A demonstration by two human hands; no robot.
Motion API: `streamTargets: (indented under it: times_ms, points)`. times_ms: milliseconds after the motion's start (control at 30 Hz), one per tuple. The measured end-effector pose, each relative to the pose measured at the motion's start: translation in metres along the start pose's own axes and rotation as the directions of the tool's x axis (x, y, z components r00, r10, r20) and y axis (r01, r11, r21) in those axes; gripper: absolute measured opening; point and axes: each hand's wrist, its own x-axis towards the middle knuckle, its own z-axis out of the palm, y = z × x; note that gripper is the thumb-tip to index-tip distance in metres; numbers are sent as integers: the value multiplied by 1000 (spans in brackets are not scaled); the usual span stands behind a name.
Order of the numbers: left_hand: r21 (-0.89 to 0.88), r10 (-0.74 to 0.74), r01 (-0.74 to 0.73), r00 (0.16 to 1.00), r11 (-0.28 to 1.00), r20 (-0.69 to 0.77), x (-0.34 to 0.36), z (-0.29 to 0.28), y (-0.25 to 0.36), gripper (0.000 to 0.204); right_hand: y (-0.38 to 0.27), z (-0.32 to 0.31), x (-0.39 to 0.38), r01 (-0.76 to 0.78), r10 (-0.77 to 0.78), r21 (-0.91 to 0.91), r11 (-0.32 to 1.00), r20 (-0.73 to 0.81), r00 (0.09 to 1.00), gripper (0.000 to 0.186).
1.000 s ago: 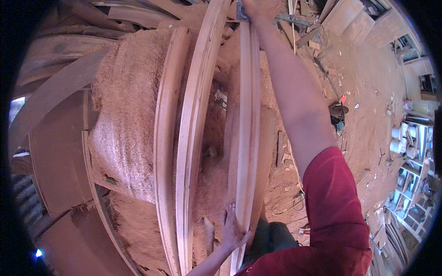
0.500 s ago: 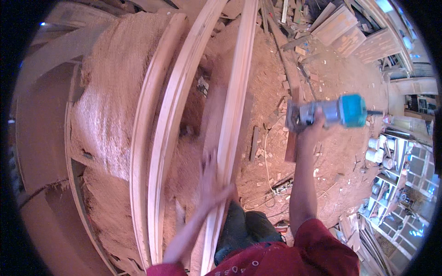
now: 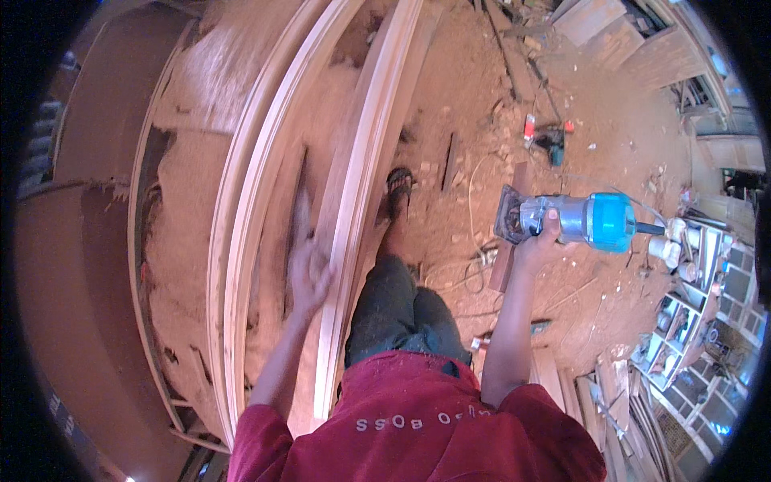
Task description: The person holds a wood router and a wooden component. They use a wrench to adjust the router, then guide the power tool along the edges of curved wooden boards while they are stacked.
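Note:
My right hand (image 3: 540,247) grips a trim router (image 3: 566,221) with a silver body and a teal motor cap. The router lies on its side in the air, its square dark base facing left and its cord end right. My left hand (image 3: 310,273) is just left of the nearest moulded wooden beam (image 3: 361,185), somewhat blurred, its fingers loosely bent and nothing visible in them. Whether it touches the beam I cannot tell. Two more long moulded beams, a middle one (image 3: 265,140) and a left one (image 3: 233,165), run alongside.
Sawdust and wood scraps cover the ground. A teal and black power tool (image 3: 554,145) lies beyond the router. A pale cord (image 3: 472,193) loops near a dark wood strip (image 3: 450,161). Shelving (image 3: 683,313) stands at right, with stacked wood strips (image 3: 630,410) at lower right.
My left hand has come off the nearest beam's top to its left side. The router is still in my right hand, and sits slightly lower in view. The whole view has shifted, showing more of my legs.

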Motion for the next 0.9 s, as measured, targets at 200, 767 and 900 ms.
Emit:
streamTargets:
  times_ms: [200,767,900]
  points:
    - [244,-28,-21,980,970,197,-251,-22,-3,103,-38,-97,-99,34,-31,-101,994,31,999,75]
    - [-173,203,-192,978,966,51,-208,-1,-57,73,-120,-226,-442,-76,80,-25,997,226,971,78]
    - [-364,133,-86,986,928,105,-236,-13,-78,58,-114,-269,-544,-150,193,-132,980,435,879,79]
